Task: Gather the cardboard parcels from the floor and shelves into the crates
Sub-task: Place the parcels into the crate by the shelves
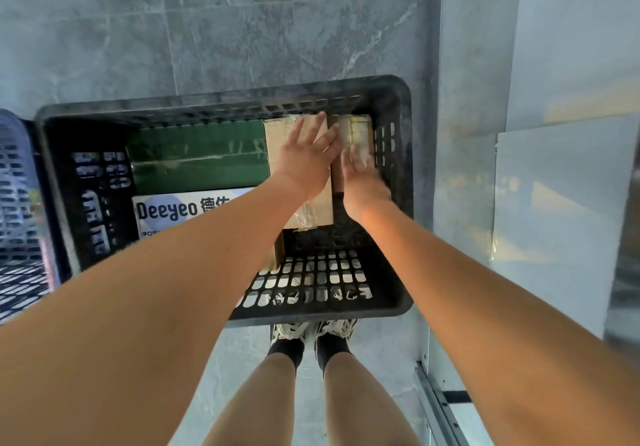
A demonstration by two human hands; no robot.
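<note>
Left hand (304, 158) flat, fingers straight, on brown cardboard parcel (313, 203); right hand (360, 177) open, blurred, at narrower parcel (356, 130) beside it. Advice: seat both snug against the wall of black crate (398, 155). Crate also holds green box (197, 155) and white "Deeyeo" box (180, 210).

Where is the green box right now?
The green box lies inside the black crate, along its far side. The white Deeyeo box sits just nearer the person, and a brown cardboard parcel is to its right.
</note>
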